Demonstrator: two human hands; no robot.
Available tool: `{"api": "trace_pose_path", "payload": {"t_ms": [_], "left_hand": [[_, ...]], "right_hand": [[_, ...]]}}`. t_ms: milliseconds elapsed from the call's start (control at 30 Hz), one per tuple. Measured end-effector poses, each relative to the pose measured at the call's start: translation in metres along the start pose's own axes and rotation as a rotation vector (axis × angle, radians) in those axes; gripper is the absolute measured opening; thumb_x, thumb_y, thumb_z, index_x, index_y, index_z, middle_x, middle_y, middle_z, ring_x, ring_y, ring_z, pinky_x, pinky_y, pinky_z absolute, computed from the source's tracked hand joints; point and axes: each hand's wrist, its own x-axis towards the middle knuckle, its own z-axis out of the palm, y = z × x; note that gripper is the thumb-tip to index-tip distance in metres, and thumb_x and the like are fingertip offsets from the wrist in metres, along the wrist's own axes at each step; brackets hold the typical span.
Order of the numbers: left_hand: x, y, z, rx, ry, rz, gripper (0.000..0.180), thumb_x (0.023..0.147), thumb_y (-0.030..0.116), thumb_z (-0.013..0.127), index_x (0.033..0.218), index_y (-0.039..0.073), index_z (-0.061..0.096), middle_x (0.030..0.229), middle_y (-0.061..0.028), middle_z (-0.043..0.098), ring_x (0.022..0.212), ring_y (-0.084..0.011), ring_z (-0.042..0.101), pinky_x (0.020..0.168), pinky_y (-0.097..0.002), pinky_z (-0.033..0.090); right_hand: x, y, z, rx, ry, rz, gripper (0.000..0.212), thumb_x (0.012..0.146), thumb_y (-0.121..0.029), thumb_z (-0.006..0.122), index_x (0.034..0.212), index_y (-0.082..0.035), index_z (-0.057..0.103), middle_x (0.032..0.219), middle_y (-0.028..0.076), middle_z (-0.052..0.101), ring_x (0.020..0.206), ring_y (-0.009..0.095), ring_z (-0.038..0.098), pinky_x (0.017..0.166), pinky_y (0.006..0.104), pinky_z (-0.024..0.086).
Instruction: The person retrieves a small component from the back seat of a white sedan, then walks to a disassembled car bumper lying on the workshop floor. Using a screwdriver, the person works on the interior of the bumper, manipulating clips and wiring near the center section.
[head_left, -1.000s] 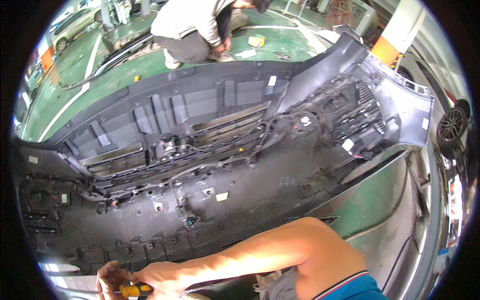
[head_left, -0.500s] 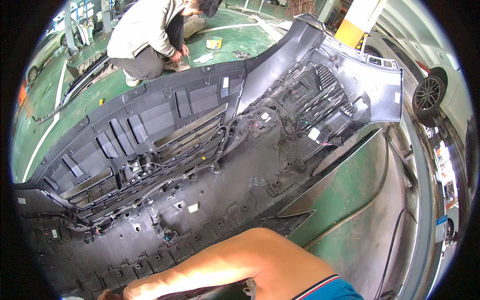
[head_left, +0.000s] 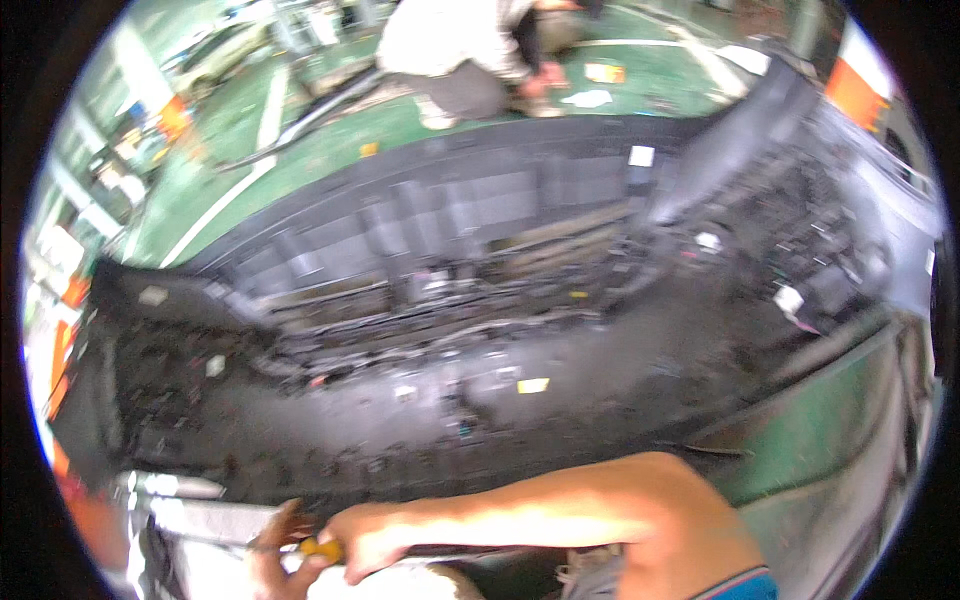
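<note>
At the lower edge, my right hand (head_left: 366,538) is closed round the end of a small yellow-handled tool (head_left: 322,550). Its kind is blurred, though a thin dark line runs leftward from it. My left hand (head_left: 272,560) is at the same tool, thumb and fingers curled about it. Both hands are beside the near edge of a large black car bumper (head_left: 620,390), which lies with its inner side up. Clips, wiring and a yellow label (head_left: 533,385) show on that inner side. My right forearm (head_left: 510,515) crosses in front of the bumper.
Beyond the bumper a person (head_left: 455,50) crouches on the green floor (head_left: 330,185), near a yellow tin (head_left: 604,73) and a white scrap (head_left: 587,98). An orange-and-white pillar (head_left: 858,80) stands at far right. A long dark strip (head_left: 320,112) lies at far left.
My view has swung left and down, so the bumper appears further right and its left end shows. Both hands and the yellow-handled tool have come into view. The picture is now blurred.
</note>
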Motion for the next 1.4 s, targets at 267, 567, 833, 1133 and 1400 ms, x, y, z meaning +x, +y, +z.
{"api": "trace_pose_path", "payload": {"t_ms": [267, 567, 833, 1133, 1400], "left_hand": [[-0.068, 0.037, 0.011, 0.248, -0.057, 0.4, 0.056, 0.084, 0.022, 0.077, 0.132, 0.0, 0.058, 0.107, -0.0225, 0.069, 0.097, -0.0381, 0.067, 0.083, -0.047, 0.054], [-0.082, 0.054, 0.025, 0.063, -0.208, 0.532, 0.054, 0.082, 0.027, 0.073, 0.126, -0.001, 0.059, 0.088, -0.0164, 0.063, 0.077, -0.0346, 0.065, 0.065, -0.0438, 0.053], [-0.074, 0.048, 0.025, 0.101, -0.212, 0.652, 0.054, 0.083, 0.03, 0.072, 0.124, -0.003, 0.059, 0.088, -0.0137, 0.065, 0.077, -0.0297, 0.067, 0.066, -0.0417, 0.054], [-0.063, 0.036, 0.031, 0.1, -0.291, 0.664, 0.052, 0.085, 0.032, 0.07, 0.122, -0.004, 0.061, 0.098, -0.0153, 0.066, 0.089, -0.0295, 0.068, 0.077, -0.0404, 0.055], [-0.042, 0.024, 0.031, 0.031, -0.322, 0.671, 0.051, 0.088, 0.033, 0.068, 0.122, -0.005, 0.061, 0.098, -0.0152, 0.064, 0.09, -0.0298, 0.067, 0.079, -0.0394, 0.054]], "right_hand": [[-0.016, 0.031, -0.032, -0.099, -0.015, 0.192, 0.049, 0.08, -0.042, 0.079, 0.106, -0.002, 0.066, 0.078, 0.013, 0.064, 0.077, 0.026, 0.063, 0.073, 0.0412, 0.05], [-0.034, 0.102, -0.048, -0.266, 0.123, 0.448, 0.047, 0.077, -0.043, 0.081, 0.097, -0.003, 0.065, 0.078, 0.011, 0.066, 0.073, 0.026, 0.065, 0.07, 0.0422, 0.051], [-0.057, 0.143, -0.057, -0.347, 0.112, 0.532, 0.053, 0.08, -0.045, 0.08, 0.095, 0.004, 0.066, 0.072, 0.016, 0.066, 0.068, 0.028, 0.067, 0.065, 0.0423, 0.051], [-0.062, 0.159, -0.071, -0.517, 0.011, 0.751, 0.059, 0.083, -0.05, 0.073, 0.113, 0.0, 0.066, 0.097, 0.019, 0.072, 0.087, 0.035, 0.072, 0.075, 0.0459, 0.056], [-0.015, 0.162, -0.075, -0.499, 0.085, 0.621, 0.054, 0.089, -0.046, 0.069, 0.109, 0.002, 0.059, 0.091, 0.023, 0.07, 0.084, 0.04, 0.07, 0.072, 0.0501, 0.055]]}}
